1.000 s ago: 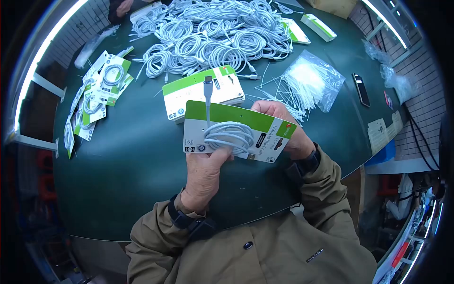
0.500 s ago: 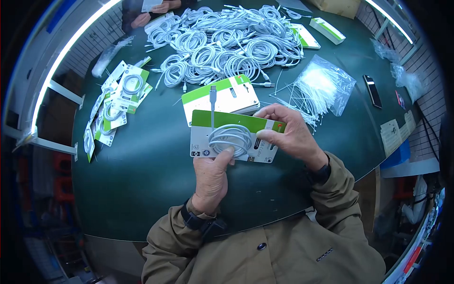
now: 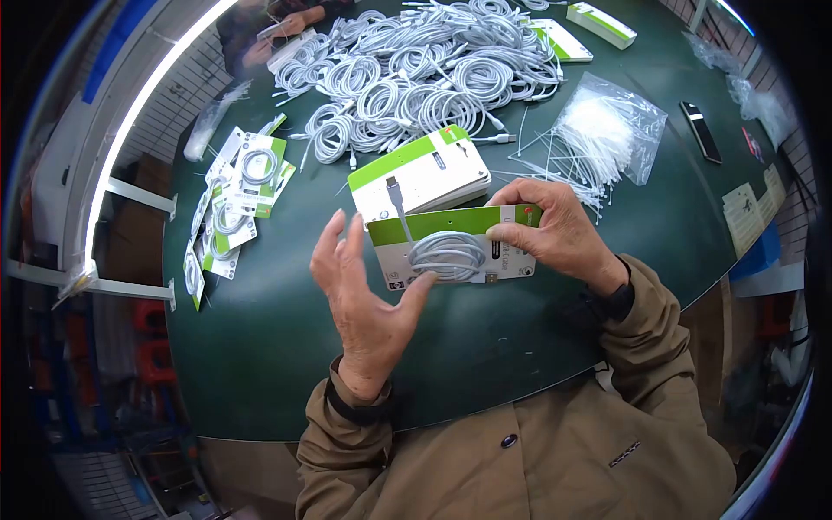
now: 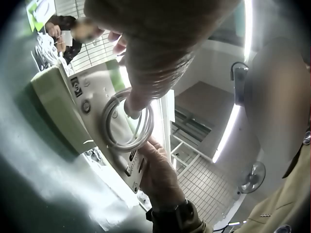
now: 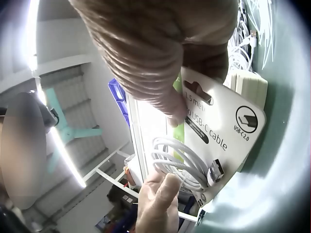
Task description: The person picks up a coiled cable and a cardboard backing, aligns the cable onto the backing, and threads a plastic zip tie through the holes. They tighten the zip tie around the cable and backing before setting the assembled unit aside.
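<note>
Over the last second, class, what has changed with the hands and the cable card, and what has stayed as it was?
The left hand let go of the green-and-white cardboard card: its fingers swung out left and spread, only the thumb touching the coiled white cable. The right hand still pinches the card's right end; the cable stays on it.

There is one left hand (image 3: 364, 295), one right hand (image 3: 555, 230), one backing card (image 3: 451, 227) and one coiled cable (image 3: 446, 256). The worktop (image 3: 260, 347) carries one card stack (image 3: 433, 169), one tie bag (image 3: 607, 130) and one phone (image 3: 700, 132).
</note>
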Demonstrator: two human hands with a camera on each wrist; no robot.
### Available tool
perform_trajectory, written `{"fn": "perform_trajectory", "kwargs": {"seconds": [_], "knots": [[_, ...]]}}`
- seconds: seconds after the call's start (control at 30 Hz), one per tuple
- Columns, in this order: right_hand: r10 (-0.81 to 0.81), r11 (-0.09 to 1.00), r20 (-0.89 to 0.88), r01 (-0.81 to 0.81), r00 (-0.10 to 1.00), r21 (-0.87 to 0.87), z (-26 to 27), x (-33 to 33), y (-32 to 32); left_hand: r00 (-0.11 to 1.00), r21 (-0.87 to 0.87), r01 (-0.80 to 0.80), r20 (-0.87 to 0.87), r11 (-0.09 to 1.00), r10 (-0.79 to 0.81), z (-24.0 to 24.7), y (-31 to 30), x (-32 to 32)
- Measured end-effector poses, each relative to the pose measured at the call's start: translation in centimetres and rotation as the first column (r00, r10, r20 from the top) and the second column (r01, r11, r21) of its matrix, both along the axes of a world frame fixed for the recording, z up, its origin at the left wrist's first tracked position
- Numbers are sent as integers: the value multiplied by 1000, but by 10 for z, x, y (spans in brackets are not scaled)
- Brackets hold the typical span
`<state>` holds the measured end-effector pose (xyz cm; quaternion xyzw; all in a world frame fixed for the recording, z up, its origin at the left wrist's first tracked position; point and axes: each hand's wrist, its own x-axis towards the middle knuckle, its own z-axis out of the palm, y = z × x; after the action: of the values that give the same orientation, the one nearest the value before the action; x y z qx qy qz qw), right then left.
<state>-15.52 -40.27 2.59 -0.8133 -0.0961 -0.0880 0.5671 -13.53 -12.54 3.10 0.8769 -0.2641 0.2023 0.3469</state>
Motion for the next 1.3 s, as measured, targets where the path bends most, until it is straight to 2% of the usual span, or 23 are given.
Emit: {"fn": "perform_trajectory", "kwargs": {"seconds": [0.03, 0.17, 0.3, 0.4, 0.47, 0.57, 0.6, 0.67, 0.77, 1.0, 1.1, 1.2, 1.3], "knots": [[12, 1000, 8, -12, 1000, -19, 2, -1, 2, 998, 157, -17, 64, 987, 7, 6, 0, 2], [57, 997, -9, -56, 998, 54, -8, -1, 5, 997, 297, 63, 25, 953, -74, 16, -9, 6], [82, 996, 56, -80, 995, -43, -9, -1, 4, 984, 323, 159, 30, 933, -178, 12, -13, 9], [93, 992, 123, -81, 988, -95, -12, -1, 5, 980, 334, 190, -11, 923, -198, 4, -16, 10], [101, 990, 164, -84, 981, -111, -14, 0, 5, 979, 326, 165, 63, 931, -196, -1, -19, 10], [15, 996, 360, 20, 933, -92, -9, 0, 13, 980, 353, 131, 92, 926, -174, 0, -23, 7], [9, 988, 435, 61, 900, -145, -5, -1, 15, 983, 368, 119, 89, 922, -162, 1, -25, 6], [15, 958, 573, 151, 819, -242, 4, -1, 19, 975, 360, 122, 129, 925, -179, -1, -27, 7], [51, 945, 613, 161, 788, -286, 0, -1, 25, 968, 339, 123, 166, 933, -188, -1, -33, 6], [5, 947, 619, 195, 785, -255, -15, 0, 26, 948, 104, 241, 187, 965, -257, -19, -29, 14], [32, 964, 565, 124, 824, -235, -20, 1, 24, 941, 13, 281, 190, 960, -279, -26, -24, 14], [10, 980, 512, 94, 859, -176, -27, -1, 29, 927, -4, 324, 199, 946, -317, -29, -18, 15], [-17, 981, 542, 120, 840, -155, -21, 2, 27, 930, -7, 323, 187, 946, -316, -22, -25, 20]]}}
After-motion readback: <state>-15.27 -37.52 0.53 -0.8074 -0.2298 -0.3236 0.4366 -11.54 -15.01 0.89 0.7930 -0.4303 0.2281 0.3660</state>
